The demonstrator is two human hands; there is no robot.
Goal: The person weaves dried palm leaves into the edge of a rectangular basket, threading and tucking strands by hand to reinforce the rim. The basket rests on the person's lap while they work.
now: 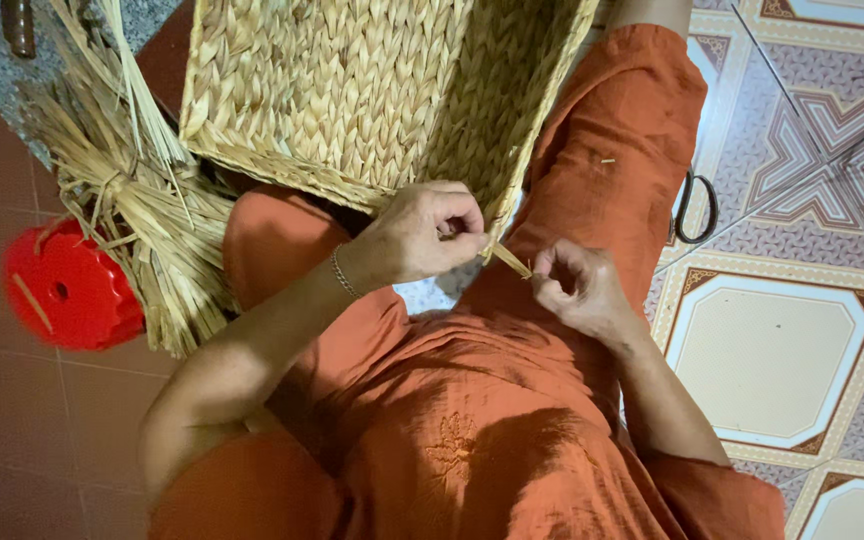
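While the left hand (422,235) pinches a straw (508,260) at the basket (352,90) rim, the right hand (577,290), fingers curled, grips its end.

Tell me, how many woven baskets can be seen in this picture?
1. The woven straw basket rests on the person's lap; the left hand pinches a strand at its corner. Its top runs beyond the picture, so others may be hidden.
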